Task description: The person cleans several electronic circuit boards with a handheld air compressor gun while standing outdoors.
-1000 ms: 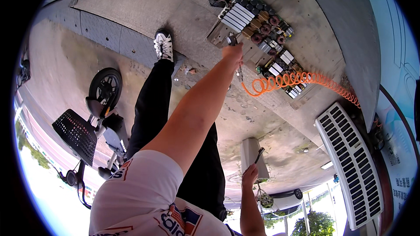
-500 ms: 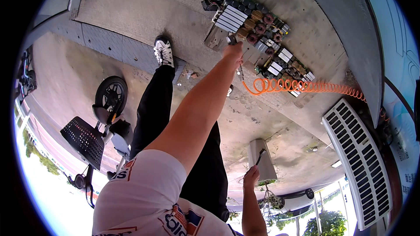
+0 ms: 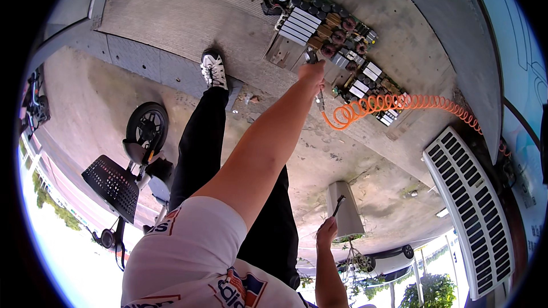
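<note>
My left hand [image 3: 312, 74], arm stretched forward, is closed around an air blow gun [image 3: 311, 56]. An orange coiled hose [image 3: 394, 102] runs from the bottom of the gun off to the right. Just beyond the gun lies a large circuit board [image 3: 301, 25] with pale heat sinks, black capacitors and copper coils. A smaller circuit board [image 3: 365, 85] of similar make lies to its right, partly behind the hose. Lower down, my right hand [image 3: 326, 231] grips a small dark brush [image 3: 339, 202] by its handle, head pointing up and away from the boards.
A parked scooter [image 3: 146, 131] with a black basket [image 3: 111, 185] stands at left. To the right are a white slatted grille [image 3: 471, 211] and a blue panel [image 3: 522, 74]. A grey planter [image 3: 345, 211] and a white car [image 3: 391, 259] appear low in view. My shoe [image 3: 213, 69] rests by the ramp edge.
My left hand and the blow gun have shifted slightly right and nearer to me. The hose coils have swung and bunched up. My right hand stays almost in place with the brush.
</note>
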### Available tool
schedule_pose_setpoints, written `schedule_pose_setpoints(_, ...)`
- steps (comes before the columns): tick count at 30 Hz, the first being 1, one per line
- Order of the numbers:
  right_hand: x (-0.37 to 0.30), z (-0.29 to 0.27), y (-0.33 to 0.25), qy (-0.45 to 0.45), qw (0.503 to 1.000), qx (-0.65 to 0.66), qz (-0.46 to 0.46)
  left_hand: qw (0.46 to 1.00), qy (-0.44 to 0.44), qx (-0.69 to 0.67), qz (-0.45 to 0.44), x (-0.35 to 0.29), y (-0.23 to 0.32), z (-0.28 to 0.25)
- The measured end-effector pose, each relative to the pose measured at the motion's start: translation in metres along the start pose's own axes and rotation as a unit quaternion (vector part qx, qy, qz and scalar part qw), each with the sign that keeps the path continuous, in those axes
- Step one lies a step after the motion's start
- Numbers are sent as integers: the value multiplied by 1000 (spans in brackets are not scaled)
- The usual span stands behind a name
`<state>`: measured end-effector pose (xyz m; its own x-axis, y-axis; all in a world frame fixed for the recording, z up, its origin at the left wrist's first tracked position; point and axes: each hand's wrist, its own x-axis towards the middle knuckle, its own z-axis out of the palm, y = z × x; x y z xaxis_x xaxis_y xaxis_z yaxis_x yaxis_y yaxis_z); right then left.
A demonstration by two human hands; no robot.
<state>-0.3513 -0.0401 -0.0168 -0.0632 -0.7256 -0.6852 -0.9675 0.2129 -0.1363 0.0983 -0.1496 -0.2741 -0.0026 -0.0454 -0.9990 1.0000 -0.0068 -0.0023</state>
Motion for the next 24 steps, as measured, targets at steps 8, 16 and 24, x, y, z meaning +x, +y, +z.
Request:
schedule_pose_setpoints(8, -3, 11, 48, 0, 1000, 5, 10, 998, -46, -29, 17, 3, -1, 23)
schedule_pose_setpoints(16, -10, 22, 31, -13, 1000, -3, 11, 993, 58, -35, 96, 46, 89, -53)
schedule_pose_setpoints(24, -7, 13, 33, -7, 1000, 17, 23, 999, 34, -3, 41, 19, 44, -9)
